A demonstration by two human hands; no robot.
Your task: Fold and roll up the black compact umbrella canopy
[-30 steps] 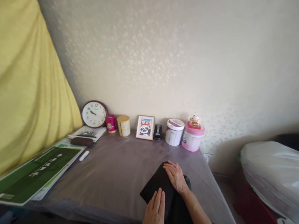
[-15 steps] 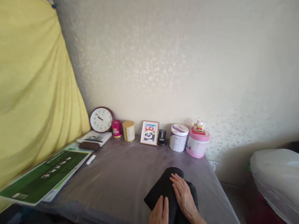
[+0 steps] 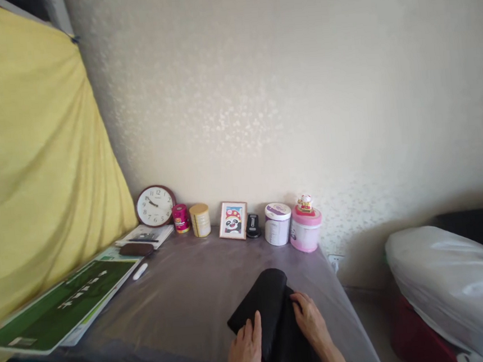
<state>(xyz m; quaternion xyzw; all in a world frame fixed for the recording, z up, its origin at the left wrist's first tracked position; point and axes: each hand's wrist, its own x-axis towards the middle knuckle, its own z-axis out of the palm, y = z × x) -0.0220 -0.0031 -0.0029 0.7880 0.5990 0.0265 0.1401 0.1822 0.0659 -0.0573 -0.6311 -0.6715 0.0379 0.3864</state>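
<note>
A folded black piece of soft, smooth material (image 3: 263, 308), its exact kind unclear, lies on the near part of the table. It has two overlapping flaps, with a gap between them opening toward me. My left hand (image 3: 244, 352) rests on the left flap, fingers stretched out and nearly flat. On the right flap, my right hand (image 3: 312, 320) has its fingers bent around the upper edge, gripping it. The near end of the black piece runs out of view at the bottom.
Along the wall stand a clock (image 3: 156, 206), a pink can (image 3: 181, 219), a yellow-lidded can (image 3: 200, 220), a panda picture frame (image 3: 232, 220), a black device (image 3: 253, 225) and two tubs (image 3: 278, 225). Green sheets (image 3: 66, 303) and a white stick (image 3: 140, 271) lie left. A plastic-covered pile (image 3: 448, 275) stands right.
My right hand has slid from flat on top of the black piece to its right flap, fingers now curled. The two flaps look further apart. The view has shifted slightly.
</note>
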